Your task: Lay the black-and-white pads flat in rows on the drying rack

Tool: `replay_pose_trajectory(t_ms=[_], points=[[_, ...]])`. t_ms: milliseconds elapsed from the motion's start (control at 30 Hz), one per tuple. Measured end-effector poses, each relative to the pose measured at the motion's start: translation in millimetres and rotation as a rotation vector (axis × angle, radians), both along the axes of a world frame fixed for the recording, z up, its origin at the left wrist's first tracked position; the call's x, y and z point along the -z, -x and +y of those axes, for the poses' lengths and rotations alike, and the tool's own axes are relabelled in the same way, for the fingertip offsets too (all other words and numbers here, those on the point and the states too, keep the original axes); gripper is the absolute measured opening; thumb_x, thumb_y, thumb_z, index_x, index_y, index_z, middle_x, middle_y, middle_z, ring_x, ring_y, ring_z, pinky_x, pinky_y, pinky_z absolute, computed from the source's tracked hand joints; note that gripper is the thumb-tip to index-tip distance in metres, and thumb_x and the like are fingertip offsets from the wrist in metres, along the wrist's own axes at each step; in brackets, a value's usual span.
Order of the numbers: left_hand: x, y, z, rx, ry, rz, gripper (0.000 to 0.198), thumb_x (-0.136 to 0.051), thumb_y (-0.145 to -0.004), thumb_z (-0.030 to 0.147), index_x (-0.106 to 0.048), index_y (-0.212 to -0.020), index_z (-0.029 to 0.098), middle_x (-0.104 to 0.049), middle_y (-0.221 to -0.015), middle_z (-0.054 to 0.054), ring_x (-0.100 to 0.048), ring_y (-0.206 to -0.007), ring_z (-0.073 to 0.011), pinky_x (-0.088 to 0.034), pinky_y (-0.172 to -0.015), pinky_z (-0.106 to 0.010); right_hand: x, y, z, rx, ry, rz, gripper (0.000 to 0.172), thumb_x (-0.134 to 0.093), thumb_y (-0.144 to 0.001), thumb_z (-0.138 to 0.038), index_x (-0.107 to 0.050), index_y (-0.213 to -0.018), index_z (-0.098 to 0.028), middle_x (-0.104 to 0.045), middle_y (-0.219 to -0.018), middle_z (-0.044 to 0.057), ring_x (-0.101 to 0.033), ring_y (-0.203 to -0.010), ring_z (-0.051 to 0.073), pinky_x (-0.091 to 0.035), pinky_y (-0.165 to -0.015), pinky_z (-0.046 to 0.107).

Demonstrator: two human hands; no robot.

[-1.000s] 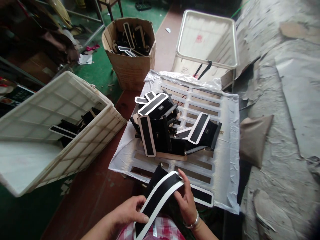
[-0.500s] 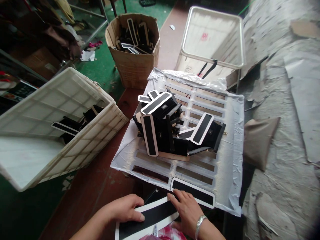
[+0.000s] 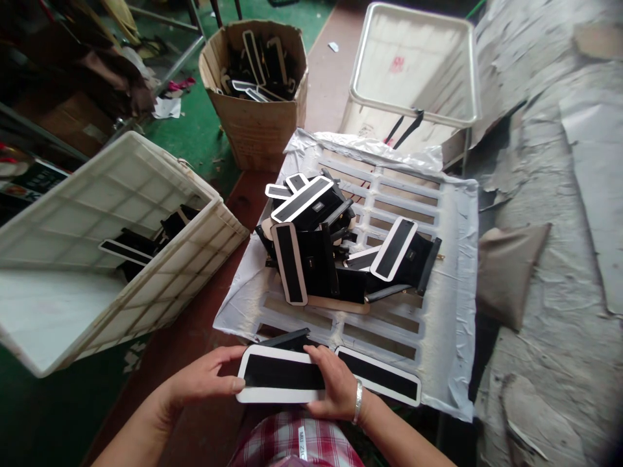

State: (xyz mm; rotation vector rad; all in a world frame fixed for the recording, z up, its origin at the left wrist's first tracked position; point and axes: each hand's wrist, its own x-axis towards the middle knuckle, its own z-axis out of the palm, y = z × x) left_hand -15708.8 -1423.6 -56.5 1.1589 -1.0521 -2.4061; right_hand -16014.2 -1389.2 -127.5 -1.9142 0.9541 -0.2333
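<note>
Two bare hands share one item in the head view: a long black panel with a broad white border and rounded corners [image 3: 280, 375], held crosswise above the wearer's red-and-white plaid clothing [image 3: 287, 438], at the near side of the desk. The left hand [image 3: 209, 376] pinches its left end, thumb on the face, the fingers mostly hidden behind. The right hand [image 3: 335, 383], with a silver bracelet [image 3: 359, 401] at the wrist, clasps the other end, fingers over the upper edge and thumb by the lower one. A dark strap-like piece [image 3: 287, 337] shows just behind the panel; whether the two are joined I cannot tell.

For a good hold, I would support both ends evenly, since the panel looks thin enough to bend, and leave the black middle uncovered so that any crease shows. A light grip near the border should spare the white edge from smudges.

A second white-bordered black strip [image 3: 379, 376] lies on the near edge of the white slatted desk [image 3: 452, 311], just beside the right hand, so a little clearance there seems wise. Farther back sits a heap of black pieces with white-edged strips [image 3: 316, 259].
</note>
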Motion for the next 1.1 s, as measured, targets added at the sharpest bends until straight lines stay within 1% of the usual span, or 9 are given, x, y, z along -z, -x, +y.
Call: replay_pose_trajectory(t_ms=[233,333,433,533,633,733,833,967,1100], points=[[9.5,19.2,5.5,-0.003,0.109,-0.298,0.048,-0.052,-0.082,0.051,-0.059,-0.107,0.011,-0.062,-0.103,-0.008,-0.056,-0.094,-0.0225,-0.043,-0.082,-0.028,13.7,-5.3,2.4,0.033,-0.186,-0.058,0.093,-0.071,-0.055,-0.040,-0.031,-0.134,-0.013,-0.050,-0.120,0.015,-0.050,-0.110,0.028,-0.041,-0.097,0.042],[37.1,30.0,-3.7,0.004,0.160,-0.403,0.046,-0.045,-0.084,0.055,-0.058,-0.087,0.011,-0.060,-0.084,-0.006,-0.053,-0.078,-0.0180,-0.041,-0.069,-0.025,25.3,1.1,-8.0,0.073,-0.193,0.013,0.090,-0.072,-0.053,-0.033,-0.033,-0.132,-0.012,-0.051,-0.116,0.014,-0.051,-0.105,0.027,-0.043,-0.094,0.041],[77.5,47.9,-12.1,0.010,0.234,-0.490,0.044,-0.040,-0.084,0.053,-0.053,-0.076,0.012,-0.054,-0.072,-0.003,-0.047,-0.068,-0.0144,-0.036,-0.061,-0.024,42.1,13.9,-18.2,0.069,-0.145,0.179,0.085,-0.071,-0.055,-0.032,-0.036,-0.130,-0.009,-0.053,-0.113,0.014,-0.052,-0.104,0.028,-0.043,-0.093,0.043],[112.1,60.8,-10.7,0.001,0.264,-0.537,0.042,-0.039,-0.084,0.051,-0.055,-0.077,0.013,-0.056,-0.073,-0.003,-0.048,-0.068,-0.0152,-0.037,-0.063,-0.025,53.3,19.1,-19.6,0.039,-0.075,0.392,0.086,-0.071,-0.058,-0.033,-0.036,-0.132,-0.007,-0.053,-0.116,0.016,-0.051,-0.106,0.031,-0.042,-0.093,0.045],[130.6,54.5,3.7,-0.043,0.279,-0.678,0.041,-0.043,-0.081,0.051,-0.057,-0.078,0.012,-0.058,-0.079,-0.007,-0.052,-0.076,-0.0194,-0.039,-0.070,-0.029,58.2,6.7,-12.4,0.001,-0.012,0.520,0.093,-0.074,-0.058,-0.040,-0.035,-0.136,-0.007,-0.054,-0.115,0.016,-0.052,-0.103,0.031,-0.044,-0.091,0.044],[138.0,34.8,24.2,-0.079,0.262,-0.843,0.034,-0.051,-0.077,0.041,-0.061,-0.086,0.011,-0.060,-0.085,-0.009,-0.054,-0.085,-0.0225,-0.039,-0.079,-0.032,63.9,-13.4,-5.5,-0.033,0.041,0.576,0.096,-0.076,-0.058,-0.047,-0.037,-0.137,-0.009,-0.056,-0.110,0.013,-0.053,-0.097,0.030,-0.045,-0.086,0.044],[140.9,21.2,39.5,-0.079,0.196,-0.878,0.031,-0.052,-0.076,0.035,-0.059,-0.095,0.012,-0.057,-0.068,-0.003,-0.055,-0.067,-0.0170,-0.040,-0.065,-0.027,71.9,-23.8,-3.0,-0.012,0.082,0.590,0.096,-0.077,-0.060,-0.047,-0.036,-0.138,-0.010,-0.056,-0.109,0.013,-0.053,-0.095,0.029,-0.045,-0.083,0.042],[141.5,25.2,46.2,-0.055,0.105,-0.874,0.030,-0.043,-0.082,0.042,-0.046,-0.069,0.016,-0.052,-0.053,0.000,-0.050,-0.047,-0.0123,-0.036,-0.049,-0.022,79.6,-21.2,1.9,-0.005,0.132,0.597,0.098,-0.078,-0.060,-0.048,-0.034,-0.140,-0.010,-0.056,-0.109,0.013,-0.052,-0.094,0.029,-0.044,-0.081,0.042],[141.0,32.9,44.9,-0.004,0.073,-0.932,0.032,-0.039,-0.085,0.042,-0.041,-0.065,0.017,-0.055,-0.055,-0.001,-0.053,-0.045,-0.0121,-0.036,-0.047,-0.021,82.5,-19.8,9.1,0.009,0.200,0.608,0.098,-0.079,-0.060,-0.046,-0.033,-0.140,-0.012,-0.056,-0.111,0.014,-0.051,-0.095,0.029,-0.043,-0.080,0.043]])
